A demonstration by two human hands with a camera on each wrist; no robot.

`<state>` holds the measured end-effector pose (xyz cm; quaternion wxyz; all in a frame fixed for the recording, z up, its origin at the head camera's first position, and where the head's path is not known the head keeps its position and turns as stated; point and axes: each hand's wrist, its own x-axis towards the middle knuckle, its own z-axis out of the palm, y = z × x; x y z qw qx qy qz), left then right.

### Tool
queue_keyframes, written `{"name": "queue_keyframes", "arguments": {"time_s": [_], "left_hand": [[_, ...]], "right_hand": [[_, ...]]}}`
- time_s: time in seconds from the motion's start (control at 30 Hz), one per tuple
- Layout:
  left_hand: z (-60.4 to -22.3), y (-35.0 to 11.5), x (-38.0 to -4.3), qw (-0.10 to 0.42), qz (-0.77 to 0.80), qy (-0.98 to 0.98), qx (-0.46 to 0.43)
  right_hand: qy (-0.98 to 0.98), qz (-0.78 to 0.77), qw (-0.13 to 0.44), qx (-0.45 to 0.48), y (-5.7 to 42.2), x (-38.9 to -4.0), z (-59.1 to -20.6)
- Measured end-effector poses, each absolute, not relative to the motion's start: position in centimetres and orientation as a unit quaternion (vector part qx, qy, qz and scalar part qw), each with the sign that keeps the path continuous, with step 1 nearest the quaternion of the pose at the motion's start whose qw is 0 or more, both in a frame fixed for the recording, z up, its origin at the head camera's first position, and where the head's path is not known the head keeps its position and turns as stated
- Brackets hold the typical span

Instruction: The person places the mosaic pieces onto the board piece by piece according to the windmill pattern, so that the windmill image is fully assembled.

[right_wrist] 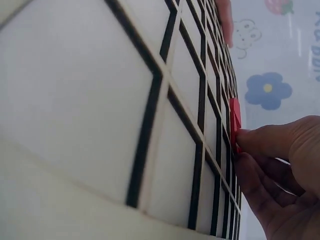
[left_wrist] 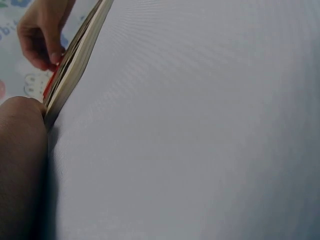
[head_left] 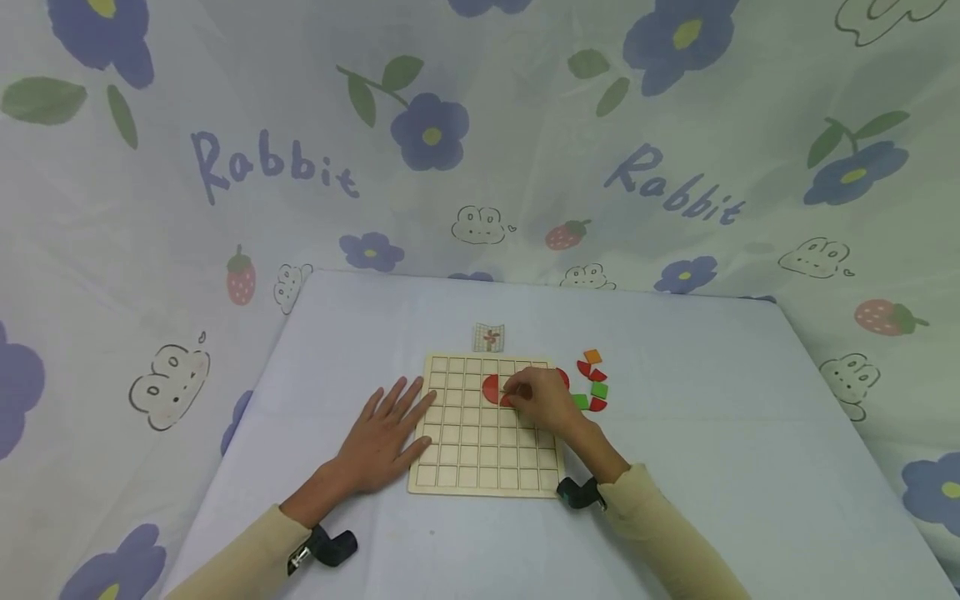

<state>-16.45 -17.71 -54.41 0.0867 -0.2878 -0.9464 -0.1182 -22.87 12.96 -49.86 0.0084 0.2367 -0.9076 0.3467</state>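
A square wooden grid board (head_left: 471, 457) lies on the white table. My left hand (head_left: 381, 437) rests at its left edge, fingers spread and straight, with fingertips on the rim. Over the upper right cells, my right hand (head_left: 546, 404) pinches a small red quarter-circle tile (head_left: 506, 401) between thumb and fingers, low against the board. Just left of it, red tiles (head_left: 491, 389) sit in the grid with their curved side to the left. In the right wrist view, thumb and fingertips meet at red tiles (right_wrist: 235, 112); the pinched one is partly hidden.
Right of the board lie loose tiles: an orange square (head_left: 593, 357), green squares (head_left: 599, 389) and several red quarter-circles (head_left: 597, 405). Behind the board is a small pattern card (head_left: 489, 337) with a red pinwheel-like figure. A printed cloth (head_left: 480, 183) hangs behind the table.
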Motion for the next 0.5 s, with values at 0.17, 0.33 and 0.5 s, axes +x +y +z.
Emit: {"name": "queue_keyframes", "arguments": {"time_s": [0.17,0.33,0.5], "left_hand": [[-54.43,-17.63,-16.53,0.086,-0.12,-0.946,-0.287],[-54.51,-17.7,-16.54,0.077,-0.117,-0.949,-0.284],[-54.53,-17.66,-16.51,0.084,-0.113,-0.948,-0.286]], "right_hand": [[-0.903,0.354,0.014,0.244,13.11,-22.68,-50.04],[-0.894,0.363,0.012,0.261,13.24,-22.9,-50.2],[-0.896,0.357,-0.013,0.264,13.41,-23.28,-50.12]]}}
